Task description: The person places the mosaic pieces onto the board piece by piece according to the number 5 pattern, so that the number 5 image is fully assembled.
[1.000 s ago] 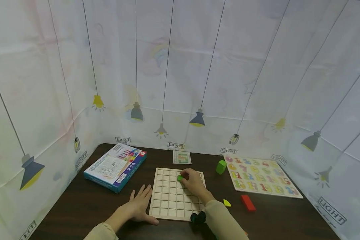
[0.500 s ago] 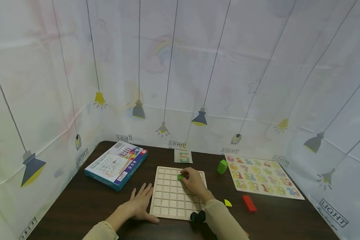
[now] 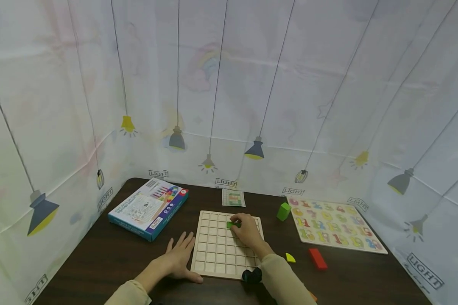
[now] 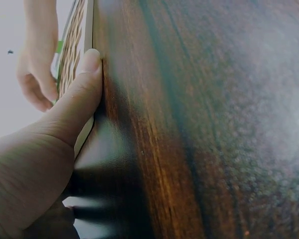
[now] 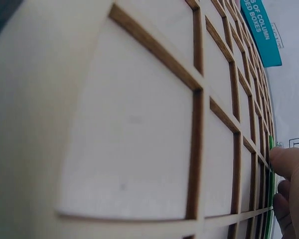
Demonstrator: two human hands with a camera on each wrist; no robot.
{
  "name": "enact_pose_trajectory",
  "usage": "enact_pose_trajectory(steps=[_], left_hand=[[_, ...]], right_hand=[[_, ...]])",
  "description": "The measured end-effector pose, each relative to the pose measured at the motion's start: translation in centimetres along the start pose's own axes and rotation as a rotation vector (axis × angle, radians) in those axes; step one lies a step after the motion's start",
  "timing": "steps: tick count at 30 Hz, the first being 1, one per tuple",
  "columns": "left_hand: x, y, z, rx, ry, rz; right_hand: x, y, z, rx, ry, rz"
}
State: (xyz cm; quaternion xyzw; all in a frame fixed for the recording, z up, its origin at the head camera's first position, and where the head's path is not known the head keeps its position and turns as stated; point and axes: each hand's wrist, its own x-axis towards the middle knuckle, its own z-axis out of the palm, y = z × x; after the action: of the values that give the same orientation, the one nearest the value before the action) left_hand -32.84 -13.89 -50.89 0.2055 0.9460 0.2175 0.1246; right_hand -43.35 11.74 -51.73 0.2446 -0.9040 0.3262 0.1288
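The wooden grid board [image 3: 210, 256] lies flat on the dark table. Near its far edge, my right hand [image 3: 248, 231] pinches a flat green block [image 3: 229, 225] sitting low on the grid; the fingers hide part of it. In the right wrist view, green edges of the block [image 5: 270, 144] show beside the fingertips, beyond the grid's ridges. My left hand [image 3: 178, 258] rests along the board's left side, its fingers spread. Up close in the left wrist view, the left thumb [image 4: 84, 82] lies against the board's rim.
A boxed game [image 3: 149, 207] lies at the back left, a small pattern card [image 3: 233, 198] behind the board. To the right are an upright green block [image 3: 283, 212], a yellow quarter-round piece [image 3: 290, 258], a red block [image 3: 318, 259] and a number puzzle board [image 3: 333, 224].
The right fingers have shifted very slightly on the green block, and more green shows to their right. The left hand stays beside the board. The head view has tilted a little.
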Motion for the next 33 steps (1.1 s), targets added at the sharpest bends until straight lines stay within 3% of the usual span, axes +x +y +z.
enact_pose_trajectory(steps=[7, 15, 23, 33], left_hand=[[0.4, -0.5, 0.9, -0.007, 0.005, -0.007], [-0.2, 0.5, 0.1, 0.012, -0.01, -0.017], [-0.3, 0.3, -0.3, 0.009, 0.001, -0.009], [-0.5, 0.6, -0.4, 0.006, -0.007, -0.003]], right_hand=[[-1.1, 0.4, -0.7, 0.04, 0.019, -0.012], [-2.6, 1.6, -2.9, 0.055, 0.103, -0.045], [-4.4, 1.4, -6.0, 0.043, 0.059, 0.082], [-7.8, 2.6, -8.0, 0.024, 0.045, 0.116]])
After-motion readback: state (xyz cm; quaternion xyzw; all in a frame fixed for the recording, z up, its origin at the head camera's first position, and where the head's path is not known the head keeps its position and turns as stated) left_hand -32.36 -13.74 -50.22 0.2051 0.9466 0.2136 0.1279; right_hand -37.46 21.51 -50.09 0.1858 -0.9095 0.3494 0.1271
